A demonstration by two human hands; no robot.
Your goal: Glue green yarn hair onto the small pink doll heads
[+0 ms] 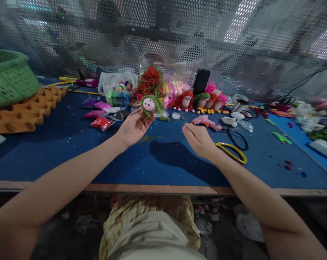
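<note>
Fingers (145,121) of the left hand (133,127) grip a green-haired doll head (149,105); the right hand (198,139) curls (its grip hidden) near a pink glue gun (206,122); print on the red packet (101,123) is too blurred to read.

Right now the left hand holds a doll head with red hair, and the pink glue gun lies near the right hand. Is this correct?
Not quite. In the head view, the doll head in the left hand has green hair, not red. The pink glue gun does lie near the right hand.
</note>
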